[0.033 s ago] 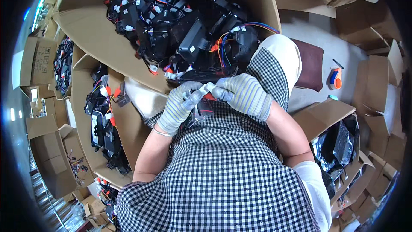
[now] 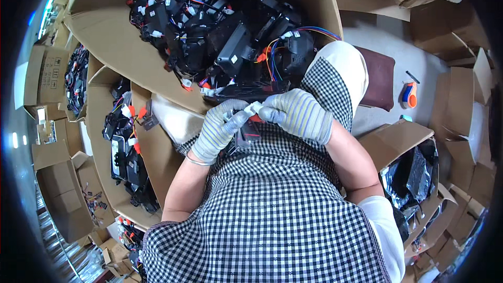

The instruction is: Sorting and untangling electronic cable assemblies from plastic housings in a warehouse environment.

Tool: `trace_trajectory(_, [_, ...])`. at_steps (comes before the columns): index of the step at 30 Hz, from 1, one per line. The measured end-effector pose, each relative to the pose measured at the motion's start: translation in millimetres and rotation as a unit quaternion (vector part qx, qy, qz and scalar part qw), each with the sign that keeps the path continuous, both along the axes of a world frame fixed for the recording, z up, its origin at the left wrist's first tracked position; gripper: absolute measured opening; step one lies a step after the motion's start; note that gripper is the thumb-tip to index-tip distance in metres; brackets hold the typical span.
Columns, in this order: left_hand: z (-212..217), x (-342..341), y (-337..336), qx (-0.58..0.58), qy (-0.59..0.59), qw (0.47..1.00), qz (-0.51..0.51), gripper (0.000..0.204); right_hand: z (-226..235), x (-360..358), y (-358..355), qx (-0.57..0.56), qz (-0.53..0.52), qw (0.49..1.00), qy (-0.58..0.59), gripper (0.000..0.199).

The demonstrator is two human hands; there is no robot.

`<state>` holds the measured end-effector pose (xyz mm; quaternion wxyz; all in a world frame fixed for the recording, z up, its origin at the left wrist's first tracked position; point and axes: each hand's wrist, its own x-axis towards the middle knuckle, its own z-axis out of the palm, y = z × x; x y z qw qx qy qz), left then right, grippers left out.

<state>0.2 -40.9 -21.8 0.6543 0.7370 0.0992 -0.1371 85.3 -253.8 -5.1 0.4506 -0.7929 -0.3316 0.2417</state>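
Grey floor [image 2: 432,76] shows between open cardboard boxes [image 2: 456,102]; the largest box [image 2: 107,29], heaped with wired black units [image 2: 233,47], stands beyond a checked apron [image 2: 267,215]. Above the apron, the gloved left hand [image 2: 216,132] and right hand [image 2: 301,115] nearly meet, each pinched closed on a small white connector [image 2: 253,108] between them.

A maroon seat [image 2: 379,81] stands on grey floor [image 2: 386,34], a bright light strip [image 2: 51,5] upper left.
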Motion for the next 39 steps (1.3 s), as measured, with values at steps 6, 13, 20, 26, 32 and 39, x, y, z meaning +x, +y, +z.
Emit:
trace_trajectory(6, [-1.6, 4.6, -9.5, 0.272, -0.258, 0.926, -0.054, 0.021, -29.7, 21.9, -8.1, 0.107, 0.122, 0.890, 0.427, 0.030])
trace_trajectory(13, [-9.1, -0.3, -8.8, 0.311, -0.276, 0.905, -0.087, 0.020, -35.5, -10.7, -0.9, 0.153, 0.032, 0.864, 0.478, 0.034])
trace_trajectory(20, [-13.1, -8.8, 15.4, 0.289, -0.190, 0.928, -0.137, 0.029, -0.6, 9.4, 40.1, -0.232, 0.126, 0.965, -0.002, 0.039])
trace_trajectory(26, [-13.9, -9.1, 10.7, 0.308, -0.173, 0.925, -0.140, 0.029, -0.9, 56.7, 128.4, -0.221, -0.163, 0.943, -0.189, 0.069])
trace_trajectory(32, [-8.9, -19.0, 20.6, 0.261, -0.177, 0.942, -0.111, 0.034, -50.2, 72.0, 154.8, -0.145, -0.226, 0.958, -0.099, 0.079])
trace_trajectory(39, [-4.5, -23.0, 26.1, 0.249, -0.157, 0.950, -0.100, 0.032, -66.6, 73.4, 44.2, 0.368, -0.354, 0.810, 0.288, 0.063])
